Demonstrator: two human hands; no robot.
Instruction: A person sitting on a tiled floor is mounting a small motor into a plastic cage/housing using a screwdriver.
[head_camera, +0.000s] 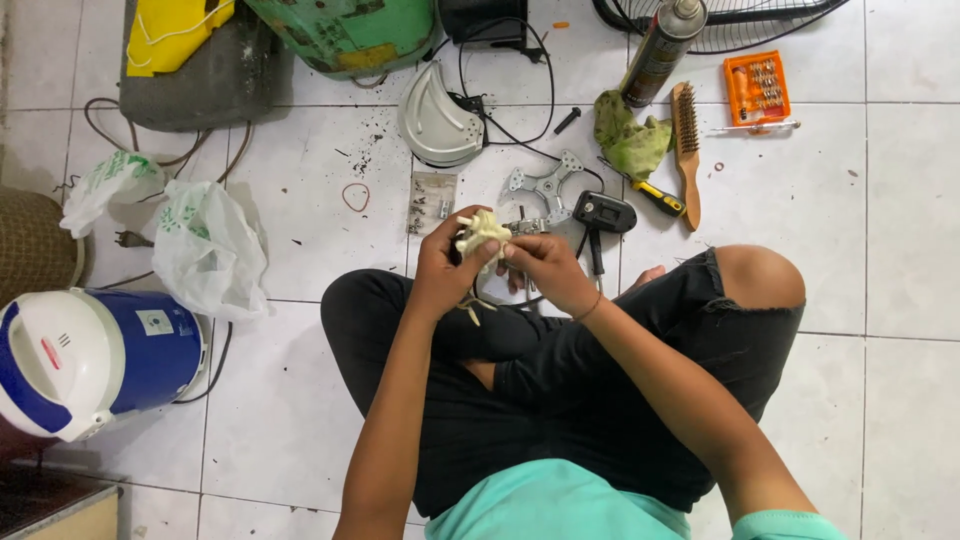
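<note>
1. White floor tiles (300, 420) are spreading under your crossed legs.
2. Your left hand (440, 265) is closing its fingers around a small cream plastic part (482, 232) above your lap; your right hand (545, 268) is pinching its far side.
3. Bare tiles are lying open at your right knee.
4. An orange bit case (757, 88) is sitting far right, with a spray can (660, 52) and wire brush (686, 150) beside it.
5. White plastic bags (205, 245) and a blue-white cooker (90, 358) are crowding your left.
</note>
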